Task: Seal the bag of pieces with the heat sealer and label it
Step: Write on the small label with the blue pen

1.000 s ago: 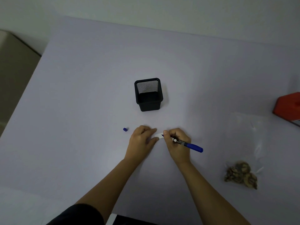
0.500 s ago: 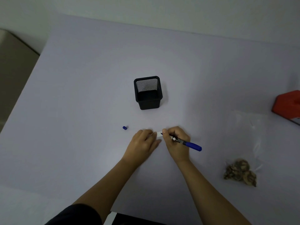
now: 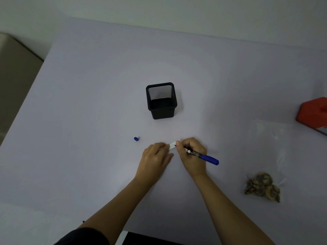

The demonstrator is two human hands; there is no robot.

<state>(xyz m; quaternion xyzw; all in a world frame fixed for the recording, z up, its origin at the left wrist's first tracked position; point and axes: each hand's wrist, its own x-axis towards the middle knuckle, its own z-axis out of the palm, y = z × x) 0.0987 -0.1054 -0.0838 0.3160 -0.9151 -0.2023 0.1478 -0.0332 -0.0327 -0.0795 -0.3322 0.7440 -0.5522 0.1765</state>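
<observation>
Two hands meet over a small white label (image 3: 172, 145): left hand (image 3: 155, 157) presses it flat on the table (image 3: 88, 103), right hand (image 3: 192, 154) pinches a blue marker (image 3: 203, 157)

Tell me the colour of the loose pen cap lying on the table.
Blue. The pen cap shows in the head view, left of the left hand.
</observation>
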